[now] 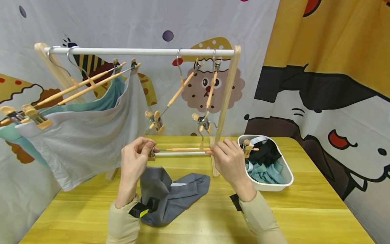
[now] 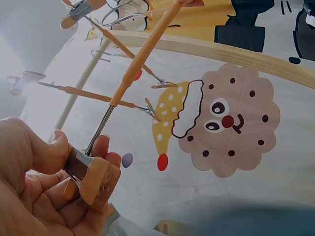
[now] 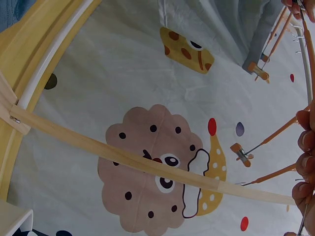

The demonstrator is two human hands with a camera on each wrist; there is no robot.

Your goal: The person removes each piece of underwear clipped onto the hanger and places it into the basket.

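Between my hands a clip hanger (image 1: 186, 149), an orange bar with a metal hook, is held level over the table. My left hand (image 1: 135, 161) pinches the metal-and-orange clip (image 2: 96, 179) at its left end between thumb and fingers. My right hand (image 1: 229, 164) has its fingers curled round the bar towards the right end, where another clip (image 1: 246, 149) sticks out past the hand. In the right wrist view only the right fingers (image 3: 306, 140) show, at the edge. Below, a dark grey piece of clothing (image 1: 186, 195) lies crumpled on the table.
A wooden rack with a white rail (image 1: 137, 51) stands ahead. Pale grey shorts (image 1: 91, 135) and a teal garment (image 1: 117, 89) hang at its left; two bare clip hangers (image 1: 182, 86) hang at its right. A white bin (image 1: 287, 174) of black and teal clothes stands right.
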